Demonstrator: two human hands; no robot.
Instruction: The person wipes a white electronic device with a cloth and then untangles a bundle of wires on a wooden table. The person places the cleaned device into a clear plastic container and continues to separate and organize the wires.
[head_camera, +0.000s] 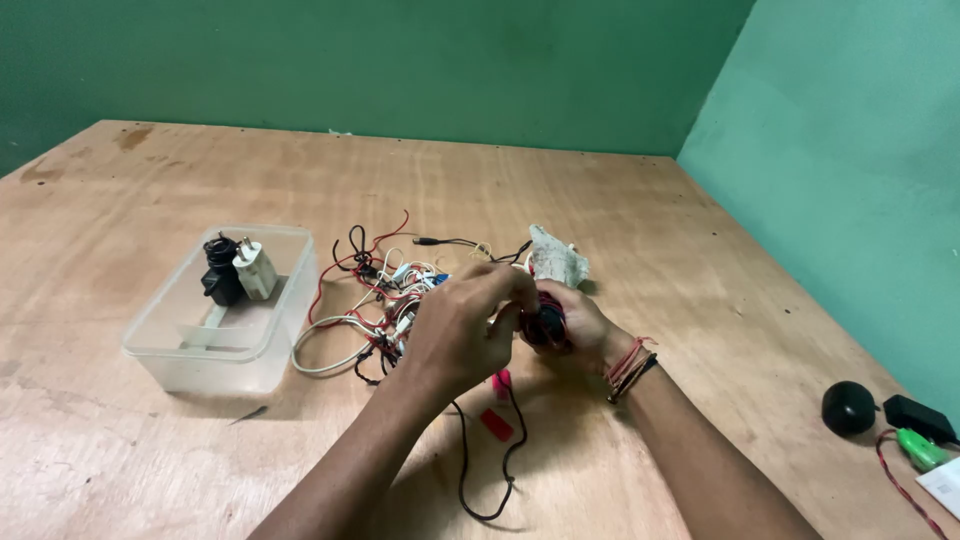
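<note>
My right hand (585, 325) grips a small coil of red and black wire (545, 322) over the wooden table (600, 200). My left hand (465, 325) pinches at the same coil from the left, fingertips touching it. A tangle of red, white and black wires (385, 295) lies just behind my left hand. A black wire (495, 470) trails down from my hands toward me, past a small red piece (496, 424) on the table.
A clear plastic box (190, 355) at left holds a black plug and a white plug. A crumpled white scrap (555, 260) lies behind my hands. A black round object (848, 407), a black adapter (918, 415) and a green part (922, 450) sit at the right edge.
</note>
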